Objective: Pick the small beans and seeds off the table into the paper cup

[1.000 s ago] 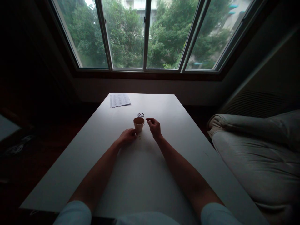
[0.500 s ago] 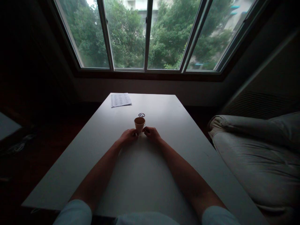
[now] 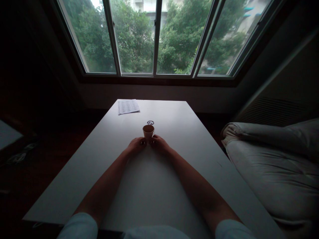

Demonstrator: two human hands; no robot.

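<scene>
A tan cup (image 3: 149,132) with an open top stands upright on the white table (image 3: 154,189), with what looks like a small handle on its right side. My left hand (image 3: 136,144) is closed at the lower left of the cup, its fingertips against the base. On the other side my right hand (image 3: 159,144) has its fingers curled in at the lower right of the same cup. The fingers partly hide the cup's bottom. Just behind the cup lies a small round thing with a dark rim (image 3: 150,122), too small to name.
Printed sheets of paper (image 3: 129,106) lie at the table's far left corner. A padded grey cushion or folded mattress (image 3: 271,166) sits along the right side. Beyond the far edge is a wall with a wide window (image 3: 154,39). Some cables (image 3: 21,154) are on the floor at left.
My right hand has shifted slightly left, its fingers now closer in under the cup and nearer my left hand. The cup and my left hand have hardly moved.
</scene>
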